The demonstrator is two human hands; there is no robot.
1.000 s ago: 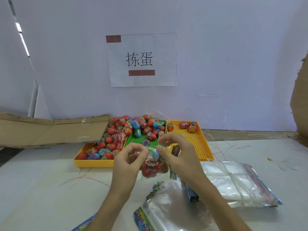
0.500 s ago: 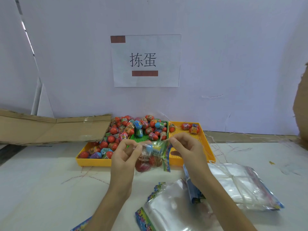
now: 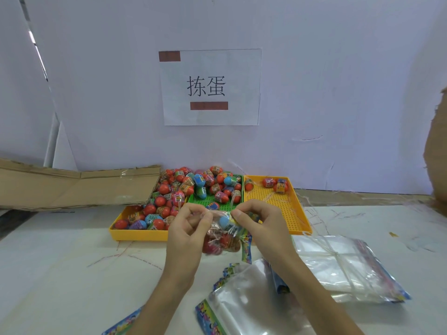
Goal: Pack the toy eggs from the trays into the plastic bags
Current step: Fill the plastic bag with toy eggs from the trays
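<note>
Empty bags: a loose clear plastic bag (image 3: 244, 301) with a printed colour edge lies nearest on the white surface (image 3: 60, 274); a tied bundle of bags (image 3: 338, 267) lies just beyond it to the right.
Left hand (image 3: 187, 234): fingers curled, thumb and forefinger pinching the top left edge of the filled bag (image 3: 223, 238).
Right hand (image 3: 262, 227): fingers curled too, pinching the top right edge of the same bag.
Filled bag: held up between both hands, above the surface and in front of the trays; red eggs and one blue egg show through the film.
Change: a second ago the hands met over the bag's mouth; half a second ago they had drawn apart along its top edge; now they sit closer together again, both gripping that edge, and the printed strip hangs at the bag's right side.
Left yellow tray (image 3: 137, 234): heaped with toy eggs (image 3: 164, 189).
Green tray (image 3: 205, 201): in the middle, eggs piled at its far end.
Right yellow tray (image 3: 273, 201): a few eggs at its far end.
Cardboard (image 3: 72, 187): flattened, far left.
Sign (image 3: 210, 87): paper on the wall behind the trays.
</note>
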